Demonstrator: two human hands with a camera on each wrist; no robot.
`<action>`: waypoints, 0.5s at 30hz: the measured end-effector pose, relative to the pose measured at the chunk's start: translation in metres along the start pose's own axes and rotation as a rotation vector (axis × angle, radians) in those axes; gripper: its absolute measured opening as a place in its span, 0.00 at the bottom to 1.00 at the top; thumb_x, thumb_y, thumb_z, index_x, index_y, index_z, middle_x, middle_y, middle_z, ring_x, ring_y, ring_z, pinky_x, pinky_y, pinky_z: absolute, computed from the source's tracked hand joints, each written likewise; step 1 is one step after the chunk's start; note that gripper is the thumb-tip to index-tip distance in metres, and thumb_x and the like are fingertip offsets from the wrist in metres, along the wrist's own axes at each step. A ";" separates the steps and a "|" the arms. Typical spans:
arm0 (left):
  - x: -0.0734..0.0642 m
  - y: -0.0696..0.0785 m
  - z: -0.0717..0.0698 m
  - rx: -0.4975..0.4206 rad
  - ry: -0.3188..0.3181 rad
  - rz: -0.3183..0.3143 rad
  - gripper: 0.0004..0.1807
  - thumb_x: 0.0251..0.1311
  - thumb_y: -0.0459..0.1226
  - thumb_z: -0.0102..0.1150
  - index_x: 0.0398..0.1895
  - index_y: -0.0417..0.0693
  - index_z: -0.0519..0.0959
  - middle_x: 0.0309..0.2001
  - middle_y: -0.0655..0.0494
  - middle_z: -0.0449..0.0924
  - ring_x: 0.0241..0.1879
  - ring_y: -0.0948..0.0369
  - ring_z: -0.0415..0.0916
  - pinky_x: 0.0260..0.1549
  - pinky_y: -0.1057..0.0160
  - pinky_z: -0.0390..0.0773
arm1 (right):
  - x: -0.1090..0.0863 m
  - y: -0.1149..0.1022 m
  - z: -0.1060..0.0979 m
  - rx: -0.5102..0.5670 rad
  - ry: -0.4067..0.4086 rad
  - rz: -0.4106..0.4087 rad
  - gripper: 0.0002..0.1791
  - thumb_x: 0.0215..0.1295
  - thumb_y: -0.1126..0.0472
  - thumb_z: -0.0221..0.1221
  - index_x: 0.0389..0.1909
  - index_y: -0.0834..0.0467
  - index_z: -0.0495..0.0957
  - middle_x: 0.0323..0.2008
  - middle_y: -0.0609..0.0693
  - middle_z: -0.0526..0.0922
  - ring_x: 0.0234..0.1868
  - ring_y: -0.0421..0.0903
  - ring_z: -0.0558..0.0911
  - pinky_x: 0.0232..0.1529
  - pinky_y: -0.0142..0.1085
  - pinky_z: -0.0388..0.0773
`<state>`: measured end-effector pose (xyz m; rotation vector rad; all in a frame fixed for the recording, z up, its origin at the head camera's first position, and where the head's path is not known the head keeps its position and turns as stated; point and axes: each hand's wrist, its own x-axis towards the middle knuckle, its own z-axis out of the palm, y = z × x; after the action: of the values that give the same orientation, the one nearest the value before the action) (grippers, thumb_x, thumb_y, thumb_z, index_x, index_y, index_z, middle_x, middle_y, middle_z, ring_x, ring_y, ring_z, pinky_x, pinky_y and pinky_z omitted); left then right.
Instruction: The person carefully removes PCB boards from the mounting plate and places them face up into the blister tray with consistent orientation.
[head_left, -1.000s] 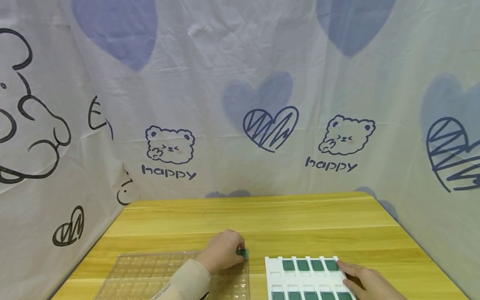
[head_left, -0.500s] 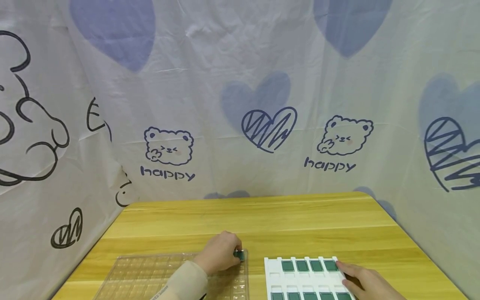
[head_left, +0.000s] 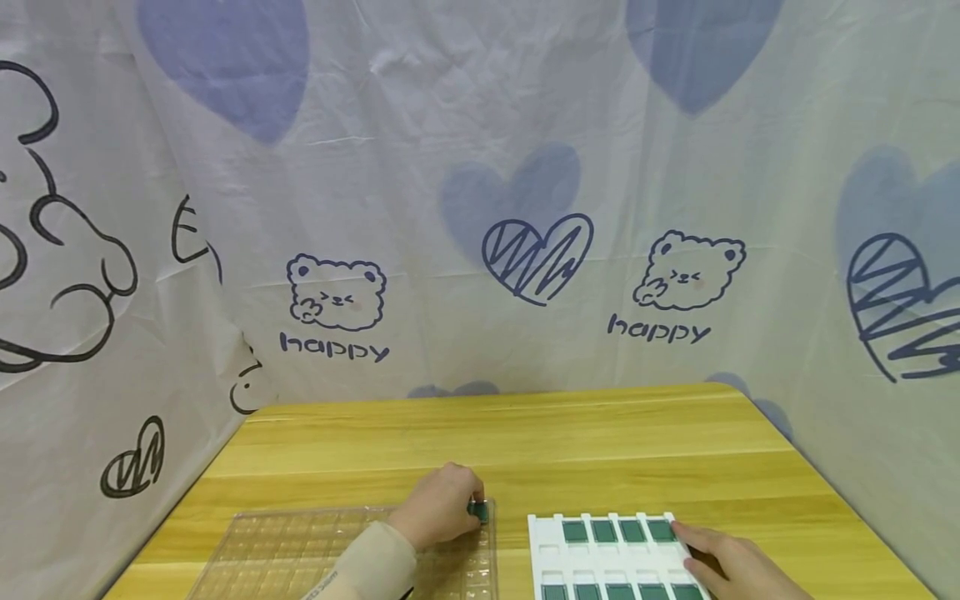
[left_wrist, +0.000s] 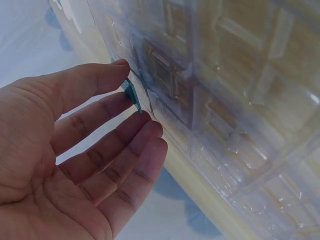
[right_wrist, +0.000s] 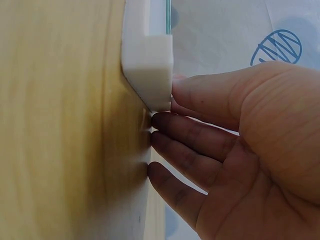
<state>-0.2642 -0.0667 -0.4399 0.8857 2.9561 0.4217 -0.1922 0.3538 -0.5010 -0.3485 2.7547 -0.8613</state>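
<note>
My left hand [head_left: 441, 505] pinches a small, thin, dark green square plate [head_left: 480, 512] between thumb and index finger. It is at the far right corner of a clear plastic tray [head_left: 292, 546] divided into many small compartments. In the left wrist view the green plate [left_wrist: 131, 94] is seen tilted, close against the tray's edge, with the other fingers [left_wrist: 150, 155] spread loosely below. My right hand [head_left: 731, 562] holds the right edge of a white slotted rack [head_left: 549, 557] by thumb and index finger, while the other fingertips [right_wrist: 157, 170] rest against the wooden table.
Several green plates [head_left: 632, 531] sit in two visible rows of the white rack; its far left slot shows bare white. The wooden table [head_left: 510, 442] ends at a printed cloth backdrop [head_left: 450, 350], with cloth on both sides. The tray and rack run past the bottom of the head view.
The left hand has shifted slightly left and lowered the green plate, which now lies flatter at the tray's corner. The right hand keeps its hold on the rack.
</note>
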 end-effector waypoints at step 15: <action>0.000 -0.001 0.002 -0.009 -0.010 -0.013 0.11 0.55 0.33 0.79 0.42 0.44 0.91 0.41 0.54 0.90 0.36 0.65 0.82 0.37 0.63 0.85 | 0.017 0.040 0.013 0.008 0.004 0.013 0.37 0.76 0.48 0.64 0.76 0.67 0.70 0.70 0.69 0.78 0.65 0.67 0.83 0.55 0.49 0.86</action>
<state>-0.2648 -0.0669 -0.4421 0.8644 2.9464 0.4286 -0.2111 0.3736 -0.5372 -0.3273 2.7534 -0.8698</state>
